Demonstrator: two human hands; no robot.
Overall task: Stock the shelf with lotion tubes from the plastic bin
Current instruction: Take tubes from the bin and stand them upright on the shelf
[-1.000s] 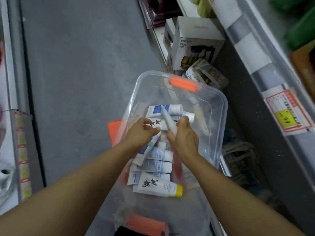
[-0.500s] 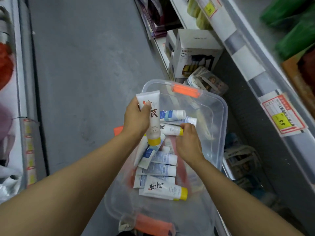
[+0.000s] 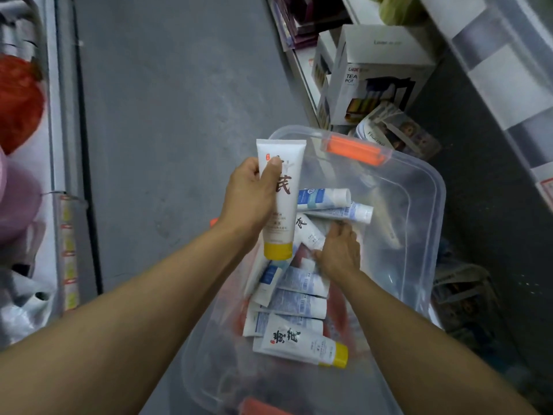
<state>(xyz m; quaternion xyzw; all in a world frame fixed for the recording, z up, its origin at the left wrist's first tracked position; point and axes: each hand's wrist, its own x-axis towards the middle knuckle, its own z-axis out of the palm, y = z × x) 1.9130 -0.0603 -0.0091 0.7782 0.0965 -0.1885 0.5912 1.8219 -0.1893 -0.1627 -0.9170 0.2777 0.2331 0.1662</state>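
Nearest the camera, at 6 o'clock, a clear bin (image 3: 431, 187) sits on the grey floor (image 3: 167, 100), tubes (image 3: 299, 304) heaped inside, one yellow-capped tube (image 3: 302, 344) lying closest. At the pile's centre, the right hand (image 3: 339, 250) reaches down, fingers curled round a small white tube (image 3: 308, 233). Just left, at 10 o'clock from it, the left hand (image 3: 253, 196) grips a tall tube (image 3: 279, 199) upright above the bin, yellow cap down, thumb across its label. Beyond, an orange handle (image 3: 353, 152) marks the far rim. At 1 o'clock a teapot box (image 3: 380, 76) stands on the low shelf (image 3: 302, 67).
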